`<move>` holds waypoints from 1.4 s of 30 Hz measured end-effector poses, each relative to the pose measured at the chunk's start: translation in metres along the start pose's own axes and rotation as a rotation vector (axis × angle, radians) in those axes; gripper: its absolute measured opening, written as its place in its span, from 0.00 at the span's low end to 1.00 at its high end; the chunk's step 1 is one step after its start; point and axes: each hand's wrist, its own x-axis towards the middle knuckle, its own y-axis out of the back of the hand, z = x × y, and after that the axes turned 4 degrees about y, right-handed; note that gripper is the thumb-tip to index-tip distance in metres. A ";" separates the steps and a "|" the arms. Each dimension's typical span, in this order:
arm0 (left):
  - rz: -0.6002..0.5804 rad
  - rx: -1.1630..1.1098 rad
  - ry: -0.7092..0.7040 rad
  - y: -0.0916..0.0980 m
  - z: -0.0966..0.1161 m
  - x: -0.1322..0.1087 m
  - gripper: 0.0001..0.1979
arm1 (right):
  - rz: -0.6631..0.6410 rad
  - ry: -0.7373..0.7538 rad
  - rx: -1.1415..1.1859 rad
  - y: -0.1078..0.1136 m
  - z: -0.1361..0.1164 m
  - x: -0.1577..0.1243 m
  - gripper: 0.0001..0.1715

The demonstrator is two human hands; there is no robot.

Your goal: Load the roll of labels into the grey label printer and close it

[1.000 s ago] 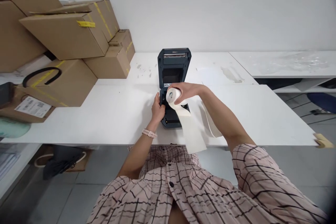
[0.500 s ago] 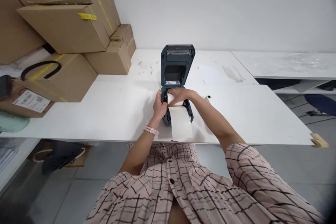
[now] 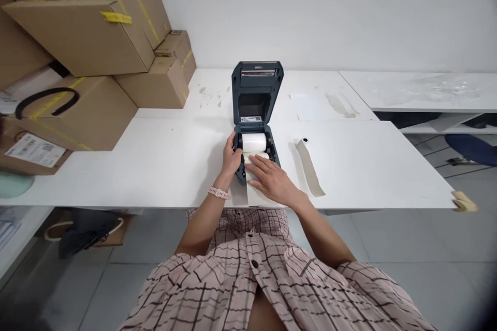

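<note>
A dark grey label printer (image 3: pixel 258 94) stands on the white table with its lid raised. Inside it sits a white label roll (image 3: pixel 254 142), its loose strip (image 3: pixel 254 195) running out over the front toward the table edge. My left hand (image 3: pixel 231 158) grips the printer's left side, thumb over the rim. Lying flat on the strip, just in front of the roll, is my right hand (image 3: pixel 269 176) with its fingers stretched out; it covers part of the strip and the printer's front right.
Right of the printer lies a small roll core (image 3: pixel 305 140) with a curled paper strip (image 3: pixel 310 170). Cardboard boxes (image 3: pixel 81 36) are stacked on the left of the table (image 3: pixel 174 165). Clear plastic scraps (image 3: pixel 341 105) lie farther back, and a dark blue chair (image 3: pixel 471 149) stands at the right.
My right hand has moved from the roll toward me, down onto the loose strip, uncovering the roll. My left hand keeps its grip on the printer. The view has shifted slightly.
</note>
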 end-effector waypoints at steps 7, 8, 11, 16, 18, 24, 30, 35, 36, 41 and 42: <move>-0.050 -0.039 0.030 0.003 0.001 -0.005 0.37 | 0.023 0.005 -0.003 -0.003 0.004 0.001 0.32; -0.052 -0.039 0.023 0.003 0.001 -0.005 0.36 | 0.019 0.004 0.000 -0.004 0.003 0.001 0.32; -0.054 -0.051 0.020 0.003 0.005 -0.005 0.35 | 0.019 -0.005 0.020 -0.004 0.002 -0.001 0.32; -0.046 -0.076 0.101 0.002 0.019 -0.029 0.35 | 0.081 0.040 0.205 0.021 0.016 0.000 0.34; -0.042 -0.075 0.165 0.001 0.023 -0.048 0.40 | 0.268 0.019 0.265 0.043 0.034 0.013 0.33; -0.117 -0.079 0.226 0.002 0.026 -0.088 0.60 | 0.652 -0.100 0.424 0.112 0.113 0.113 0.48; -0.136 -0.058 0.232 0.010 0.026 -0.096 0.60 | 0.614 -0.181 0.594 0.136 0.124 0.158 0.48; -0.170 -0.091 0.260 0.026 0.021 -0.107 0.59 | 0.860 -0.067 0.418 0.102 0.063 0.087 0.35; -0.151 -0.108 0.256 0.029 0.020 -0.108 0.56 | 0.900 -0.056 0.415 0.090 0.050 0.070 0.32; -0.049 -0.136 0.202 0.033 0.026 -0.099 0.46 | 0.962 -0.179 0.481 0.026 0.012 0.018 0.20; -0.046 -0.132 0.204 0.030 0.029 -0.096 0.48 | 0.960 -0.221 0.506 0.016 0.010 0.014 0.19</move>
